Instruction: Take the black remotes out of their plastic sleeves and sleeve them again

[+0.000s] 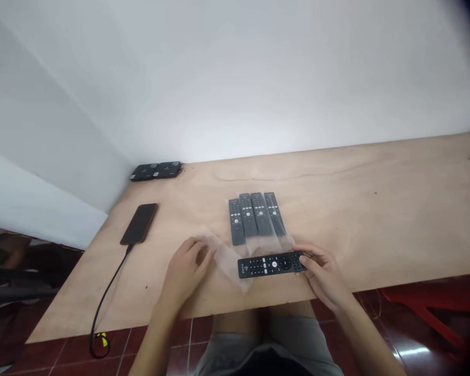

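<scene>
My right hand (321, 271) grips a black remote control (272, 265) by its right end, thumb on top. The remote lies sideways with its buttons facing up and is outside any wrapping. A clear plastic sleeve (224, 256) rests partly behind and under the remote's left end. My left hand (188, 269) has its fingers curled, thumb and forefinger pinched at the sleeve's left edge. Just beyond, several more remotes (254, 216) lie side by side on the table, with clear plastic sleeves over them.
The wooden table (356, 219) meets a white wall at the back. A phone (139, 224) with a black cable (108, 287) lies on the left. Two flat black boxes (155, 171) sit in the back left corner. A red chair (426, 308) stands below the right front edge.
</scene>
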{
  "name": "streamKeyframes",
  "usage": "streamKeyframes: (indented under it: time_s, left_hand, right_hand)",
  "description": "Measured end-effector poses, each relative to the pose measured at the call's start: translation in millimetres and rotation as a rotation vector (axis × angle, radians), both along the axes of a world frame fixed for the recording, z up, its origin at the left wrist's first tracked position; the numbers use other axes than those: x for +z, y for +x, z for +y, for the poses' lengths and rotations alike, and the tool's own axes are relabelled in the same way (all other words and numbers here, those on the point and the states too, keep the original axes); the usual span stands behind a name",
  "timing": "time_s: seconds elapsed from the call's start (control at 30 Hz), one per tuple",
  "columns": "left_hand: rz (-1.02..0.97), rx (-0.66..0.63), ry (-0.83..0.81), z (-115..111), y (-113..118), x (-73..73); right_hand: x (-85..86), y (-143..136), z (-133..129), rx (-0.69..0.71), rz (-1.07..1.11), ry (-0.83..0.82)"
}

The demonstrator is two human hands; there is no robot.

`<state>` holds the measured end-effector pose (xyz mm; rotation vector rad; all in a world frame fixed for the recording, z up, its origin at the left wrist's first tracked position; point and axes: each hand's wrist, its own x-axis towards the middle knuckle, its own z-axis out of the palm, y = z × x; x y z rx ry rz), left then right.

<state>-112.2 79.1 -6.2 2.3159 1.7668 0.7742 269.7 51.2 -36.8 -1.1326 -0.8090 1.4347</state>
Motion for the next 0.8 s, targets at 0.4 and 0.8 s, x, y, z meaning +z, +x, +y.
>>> streamKeyframes:
  time_s: [0.4,0.8]
  left_hand:
    - [0.048,-0.028,-0.010,55.1,-62.0,-14.8]
    - [0.093,-0.028,-0.048,14.1,-33.1,-7.8]
  right_hand:
    - [0.9,-70.4,-13.0,0.129,-0.282,0.317]
    - [6.0,-132.9,-11.7,0.243,-0.977,0.545]
